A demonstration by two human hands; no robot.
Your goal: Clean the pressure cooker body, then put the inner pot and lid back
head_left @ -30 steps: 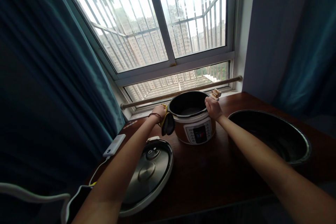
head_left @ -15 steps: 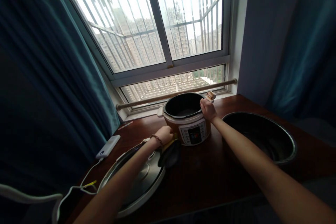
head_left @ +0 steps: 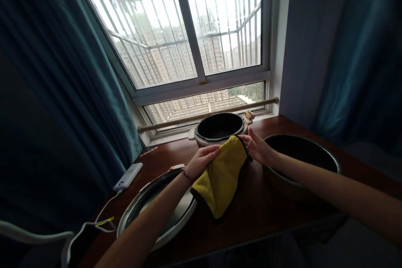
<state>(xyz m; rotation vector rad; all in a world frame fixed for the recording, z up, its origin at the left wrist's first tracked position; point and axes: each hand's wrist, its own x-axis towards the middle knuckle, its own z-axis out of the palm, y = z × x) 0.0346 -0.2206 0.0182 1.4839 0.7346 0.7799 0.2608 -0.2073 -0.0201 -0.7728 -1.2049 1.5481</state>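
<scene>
A yellow cloth with a dark edge (head_left: 223,173) hangs in front of the electric pressure cooker (head_left: 201,139), hiding most of the cooker's front. My left hand (head_left: 202,161) grips the cloth's upper left side. At its upper right corner, the fingers of my right hand (head_left: 257,147) take the dark edge, with the thumb raised. The cooker stands lidless, its dark inside showing. Partly under my left forearm lies the round cooker lid (head_left: 176,217), its metal inner side up.
A large dark oval pot (head_left: 301,155) stands on the wooden table (head_left: 251,213) below my right forearm. At left, a white power bank (head_left: 128,176) has a white cable (head_left: 105,209) plugged in. A rail (head_left: 207,114) runs along the window behind the cooker.
My right hand has left the cooker's right rim and come to the cloth. My left hand has raised the cloth from beside the lid, and its yellow side now spreads into view.
</scene>
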